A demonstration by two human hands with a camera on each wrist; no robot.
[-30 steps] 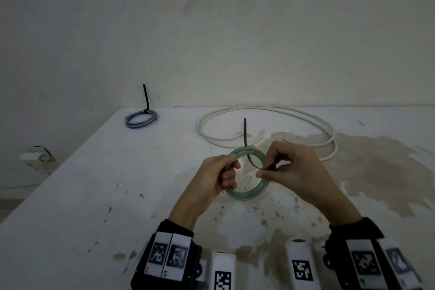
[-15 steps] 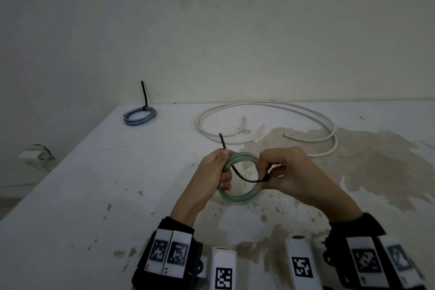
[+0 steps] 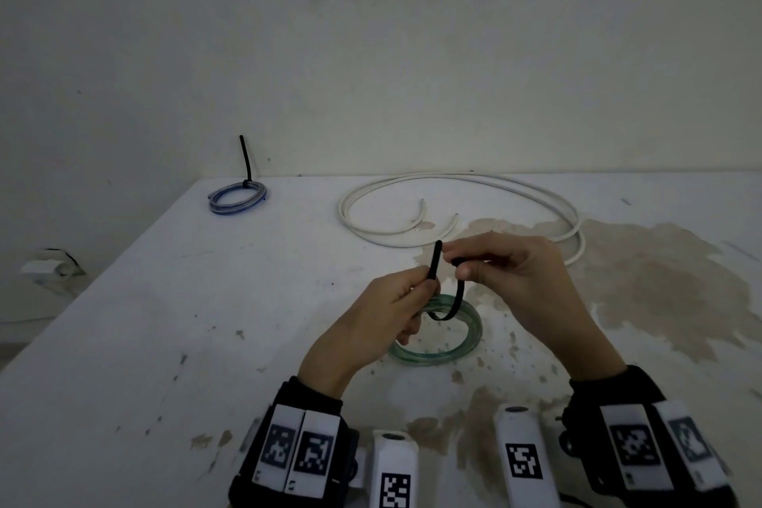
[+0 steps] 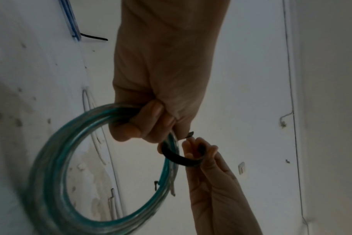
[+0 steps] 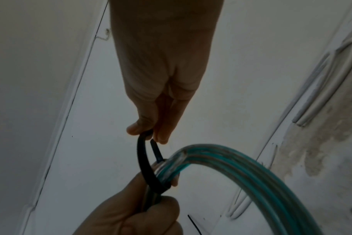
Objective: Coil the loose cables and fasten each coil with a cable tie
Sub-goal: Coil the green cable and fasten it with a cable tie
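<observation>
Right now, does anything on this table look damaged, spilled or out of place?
Yes. The table has a large brownish stain on its right side, like a dried spill or worn paint, with small specks near the green coil. The white cable lies loose, not coiled.

We record the tied coil (image 3: 237, 199) at the table's (image 3: 123, 342) far left, the loose cable (image 3: 453, 210) right of it, the held coil (image 3: 445, 342) nearest us.

No words, numbers or brand names can be read anywhere. The only signs are black-and-white square code markers (image 3: 297, 453) on the white wrist-worn blocks just behind both hands, near the bottom of the head view; their patterns carry no legible characters.
</observation>
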